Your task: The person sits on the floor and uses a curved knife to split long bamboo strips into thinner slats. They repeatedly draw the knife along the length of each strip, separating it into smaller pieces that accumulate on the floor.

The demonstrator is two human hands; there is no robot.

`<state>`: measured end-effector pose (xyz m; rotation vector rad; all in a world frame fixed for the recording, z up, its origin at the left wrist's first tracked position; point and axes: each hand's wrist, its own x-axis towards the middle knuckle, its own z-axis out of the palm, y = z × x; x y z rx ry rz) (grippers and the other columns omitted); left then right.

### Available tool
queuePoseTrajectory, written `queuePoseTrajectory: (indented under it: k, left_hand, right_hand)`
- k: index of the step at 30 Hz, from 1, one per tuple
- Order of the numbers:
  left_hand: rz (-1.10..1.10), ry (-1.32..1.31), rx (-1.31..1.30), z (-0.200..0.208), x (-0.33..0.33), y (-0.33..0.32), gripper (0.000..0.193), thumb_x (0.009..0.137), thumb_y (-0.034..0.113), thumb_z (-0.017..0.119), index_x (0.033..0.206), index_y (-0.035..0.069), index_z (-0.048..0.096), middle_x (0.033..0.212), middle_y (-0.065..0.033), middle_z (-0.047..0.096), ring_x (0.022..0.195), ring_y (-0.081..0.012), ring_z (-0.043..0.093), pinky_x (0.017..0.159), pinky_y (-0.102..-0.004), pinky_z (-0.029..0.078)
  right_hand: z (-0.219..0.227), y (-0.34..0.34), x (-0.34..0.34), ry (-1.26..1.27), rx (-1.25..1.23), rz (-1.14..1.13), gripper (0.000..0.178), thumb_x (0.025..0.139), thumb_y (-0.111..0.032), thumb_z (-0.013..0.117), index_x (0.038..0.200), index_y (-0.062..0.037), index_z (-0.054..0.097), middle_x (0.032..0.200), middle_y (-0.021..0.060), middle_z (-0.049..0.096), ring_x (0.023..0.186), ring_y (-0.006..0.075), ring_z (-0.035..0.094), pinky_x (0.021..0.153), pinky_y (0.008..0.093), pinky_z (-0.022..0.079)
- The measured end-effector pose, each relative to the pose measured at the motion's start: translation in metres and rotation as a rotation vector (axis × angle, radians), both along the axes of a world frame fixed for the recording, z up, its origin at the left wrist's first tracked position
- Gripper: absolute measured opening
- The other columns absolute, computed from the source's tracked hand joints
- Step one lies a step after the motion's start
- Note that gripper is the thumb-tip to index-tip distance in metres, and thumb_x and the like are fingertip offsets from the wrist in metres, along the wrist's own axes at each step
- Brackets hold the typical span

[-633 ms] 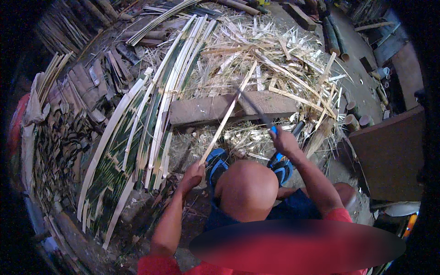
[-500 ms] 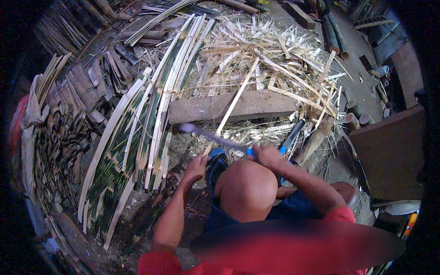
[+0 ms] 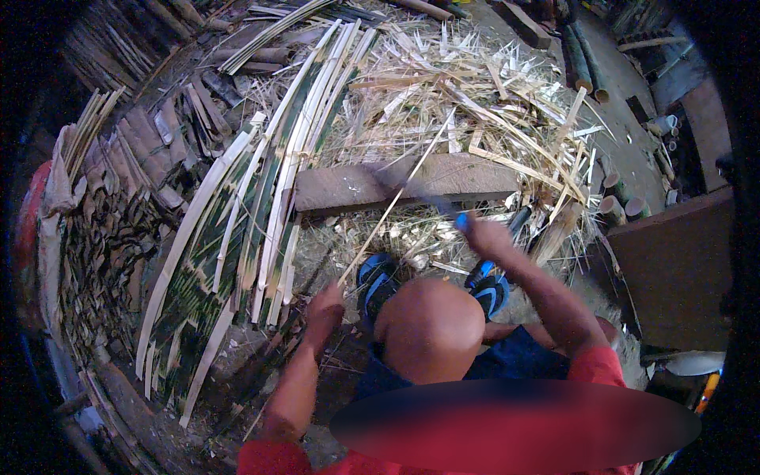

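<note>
My left hand [image 3: 324, 309] is closed round the near end of a narrow bamboo strip [image 3: 391, 209]. The strip slants away to the right, passing over a thick wooden beam [image 3: 467, 179] on the ground. A long knife with a blue handle [image 3: 461, 222] is gripped in my right hand [image 3: 487, 239], to the right of the strip. Its blade is smeared by motion and points left across the beam, over or beside the strip; whether it touches cannot be made out. My knee [image 3: 431, 328] is bent between my two arms.
Shavings and offcuts [image 3: 427, 87] heap up beyond the beam. Long green and pale bamboo slats [image 3: 261, 206] lie in a row at left, beside stacked dark pieces [image 3: 119, 229]. A brown board [image 3: 673, 269] stands at right, near cut bamboo poles [image 3: 611, 210].
My right hand has moved away and a little right, taking the knife up over the beam. My left hand has drawn slightly back toward me with the strip.
</note>
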<state>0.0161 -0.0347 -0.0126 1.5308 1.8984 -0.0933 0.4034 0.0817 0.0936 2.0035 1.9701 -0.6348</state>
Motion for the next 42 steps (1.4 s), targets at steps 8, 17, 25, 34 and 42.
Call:
queuePoseTrajectory:
  k: [8,17,25,34,42]
  left_hand:
    - [0.014,0.096,-0.009,0.023,0.034,0.012,0.028,0.101,0.031,0.048,0.117,0.008,0.052,0.101,-0.0255,0.068,0.095,-0.0456,0.066,0.081,-0.0555,0.052]
    - [-0.144,-0.011,0.249,-0.044,-0.055,-0.079,0.033,0.098,0.028,0.05,0.127,0.013,0.053,0.111,-0.0234,0.065,0.093,-0.0431,0.066,0.078,-0.0527,0.053]
    - [-0.098,-0.016,0.201,-0.002,0.025,0.0,0.041,0.099,0.035,0.046,0.131,0.01,0.052,0.113,-0.0236,0.066,0.105,-0.0437,0.063,0.085,-0.0558,0.051]
    - [-0.168,-0.028,0.154,-0.069,-0.042,-0.051,0.038,0.1,0.035,0.044,0.125,0.009,0.057,0.104,-0.0252,0.068,0.095,-0.0437,0.066,0.081,-0.0531,0.052]
    - [-0.144,-0.556,0.25,-0.046,-0.019,0.002,0.039,0.101,0.033,0.043,0.114,0.002,0.063,0.099,-0.0249,0.068,0.089,-0.0413,0.066,0.076,-0.0464,0.054]
  right_hand:
    - [-0.011,-0.052,-0.041,0.142,0.091,0.178,0.054,0.097,-0.059,0.044,0.119,-0.0092,0.052,0.083,0.0229,0.07,0.076,0.0444,0.069,0.066,0.0559,0.055]
    - [0.011,0.054,0.069,0.085,0.472,-0.447,0.044,0.097,-0.042,0.051,0.104,0.0,0.061,0.095,0.0285,0.068,0.085,0.0468,0.067,0.076,0.0565,0.052]
    - [-0.036,-0.024,0.003,0.064,0.03,0.143,0.05,0.098,-0.054,0.043,0.118,-0.0099,0.054,0.097,0.0216,0.071,0.086,0.0431,0.069,0.075,0.0558,0.055]
    - [-0.006,0.022,0.027,-0.083,0.237,0.022,0.043,0.098,-0.048,0.046,0.111,-0.0083,0.056,0.087,0.022,0.07,0.078,0.0418,0.069,0.066,0.054,0.055]
    - [-0.008,-0.021,-0.029,0.005,-0.059,0.194,0.043,0.1,-0.046,0.044,0.122,-0.0104,0.054,0.092,0.0234,0.07,0.084,0.043,0.069,0.073,0.0573,0.054]
